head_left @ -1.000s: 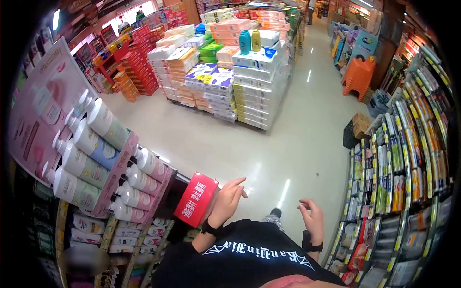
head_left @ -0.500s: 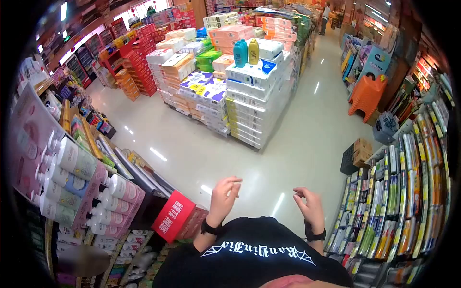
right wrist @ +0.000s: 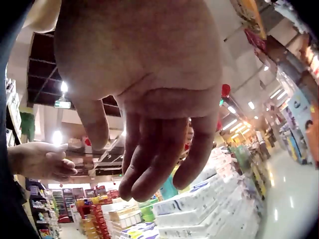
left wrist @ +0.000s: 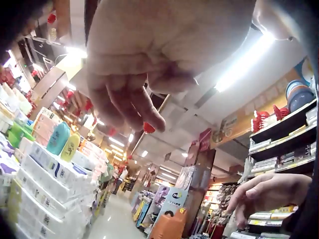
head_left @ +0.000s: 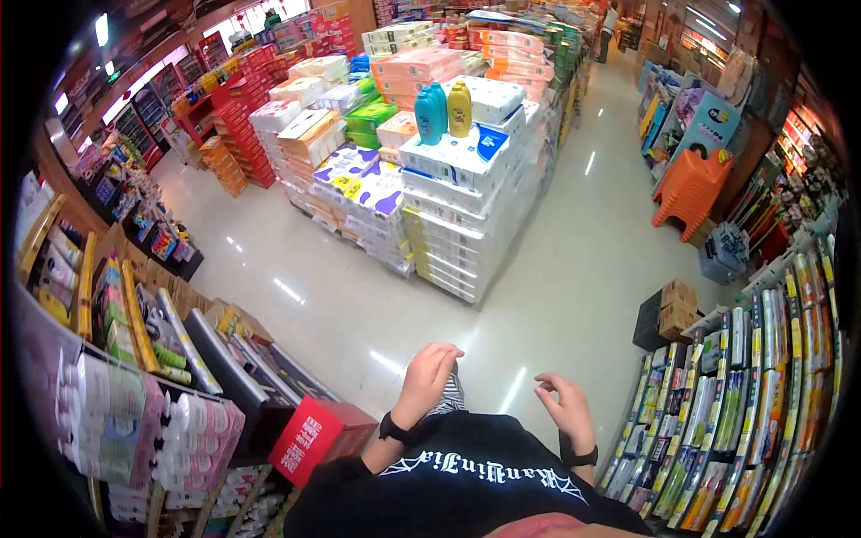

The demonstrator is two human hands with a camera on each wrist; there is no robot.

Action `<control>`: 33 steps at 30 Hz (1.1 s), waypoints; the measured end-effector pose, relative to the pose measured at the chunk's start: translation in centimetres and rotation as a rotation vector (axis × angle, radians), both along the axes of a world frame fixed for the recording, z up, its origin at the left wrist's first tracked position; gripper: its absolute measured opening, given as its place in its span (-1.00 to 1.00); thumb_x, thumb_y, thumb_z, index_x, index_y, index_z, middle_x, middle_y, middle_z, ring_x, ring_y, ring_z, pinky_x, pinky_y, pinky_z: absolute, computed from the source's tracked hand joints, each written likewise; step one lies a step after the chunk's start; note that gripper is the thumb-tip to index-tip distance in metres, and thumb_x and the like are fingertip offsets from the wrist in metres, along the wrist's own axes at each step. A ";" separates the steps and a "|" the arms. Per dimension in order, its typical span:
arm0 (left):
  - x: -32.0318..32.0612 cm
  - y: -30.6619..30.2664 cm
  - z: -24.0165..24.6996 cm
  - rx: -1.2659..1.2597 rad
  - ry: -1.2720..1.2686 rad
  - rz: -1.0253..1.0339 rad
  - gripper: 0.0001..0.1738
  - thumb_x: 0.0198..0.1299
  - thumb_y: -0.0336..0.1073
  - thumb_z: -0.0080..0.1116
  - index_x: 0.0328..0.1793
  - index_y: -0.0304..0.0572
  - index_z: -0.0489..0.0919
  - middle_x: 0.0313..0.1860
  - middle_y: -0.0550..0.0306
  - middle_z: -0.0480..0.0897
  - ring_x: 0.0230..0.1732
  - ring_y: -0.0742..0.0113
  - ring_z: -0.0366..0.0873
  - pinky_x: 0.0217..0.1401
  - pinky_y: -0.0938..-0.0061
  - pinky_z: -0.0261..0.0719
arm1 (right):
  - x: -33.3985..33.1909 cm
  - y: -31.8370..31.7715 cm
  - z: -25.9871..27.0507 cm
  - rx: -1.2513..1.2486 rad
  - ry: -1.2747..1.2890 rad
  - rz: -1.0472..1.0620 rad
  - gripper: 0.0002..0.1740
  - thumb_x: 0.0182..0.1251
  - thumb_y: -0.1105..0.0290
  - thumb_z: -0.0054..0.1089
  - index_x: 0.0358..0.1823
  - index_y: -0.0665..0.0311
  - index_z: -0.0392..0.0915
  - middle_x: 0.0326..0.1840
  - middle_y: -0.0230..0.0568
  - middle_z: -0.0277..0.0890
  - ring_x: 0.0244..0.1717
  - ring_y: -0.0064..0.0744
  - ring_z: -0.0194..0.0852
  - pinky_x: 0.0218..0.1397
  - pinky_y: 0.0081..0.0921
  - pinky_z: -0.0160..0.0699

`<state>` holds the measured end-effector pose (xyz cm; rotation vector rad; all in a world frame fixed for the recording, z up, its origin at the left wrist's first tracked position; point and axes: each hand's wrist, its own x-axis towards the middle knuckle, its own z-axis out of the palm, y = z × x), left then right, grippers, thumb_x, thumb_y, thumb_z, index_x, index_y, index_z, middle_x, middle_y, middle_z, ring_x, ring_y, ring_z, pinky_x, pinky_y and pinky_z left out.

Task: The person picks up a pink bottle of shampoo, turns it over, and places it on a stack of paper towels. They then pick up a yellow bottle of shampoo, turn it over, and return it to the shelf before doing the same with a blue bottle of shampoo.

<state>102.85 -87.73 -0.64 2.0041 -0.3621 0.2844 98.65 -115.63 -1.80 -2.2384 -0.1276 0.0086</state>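
Both hands hover in front of the person's black shirt (head_left: 484, 457) and hold nothing. The left hand (head_left: 427, 381) has loosely bent fingers; its palm (left wrist: 164, 40) fills the top of the left wrist view. Nearest to it in the head view is a red carton (head_left: 318, 439) with white lettering, just left of the forearm. The right hand (head_left: 567, 408) hangs relaxed with its fingers a little apart, and its fingers (right wrist: 164, 149) dangle with nothing between them in the right wrist view. Dark bands circle both wrists.
Ahead stands a pallet of stacked tissue packs (head_left: 448, 215), with teal bottles (head_left: 430, 115) and a yellow bottle (head_left: 458, 109) on top. Shelves of packaged goods (head_left: 708, 430) line the right, near orange stools (head_left: 691, 190). Pump bottles (head_left: 108, 403) fill a left display. A person (head_left: 606, 36) stands far down the aisle.
The view has turned left and moved nearer the tissue stack. The pump-bottle display and red carton have slid down and left in view. Both hands stay empty in front of the body.
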 end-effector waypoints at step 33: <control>41.0 2.8 1.6 -0.136 0.131 0.202 -0.62 0.27 -0.41 0.19 0.21 -0.28 0.51 0.06 -0.09 0.64 0.09 0.11 0.63 0.19 0.31 0.53 | 47.0 3.1 1.5 0.018 -0.083 0.233 -0.70 0.36 0.20 0.17 -0.04 0.24 0.61 -0.27 -0.12 0.68 -0.23 -0.10 0.65 -0.14 -0.28 0.57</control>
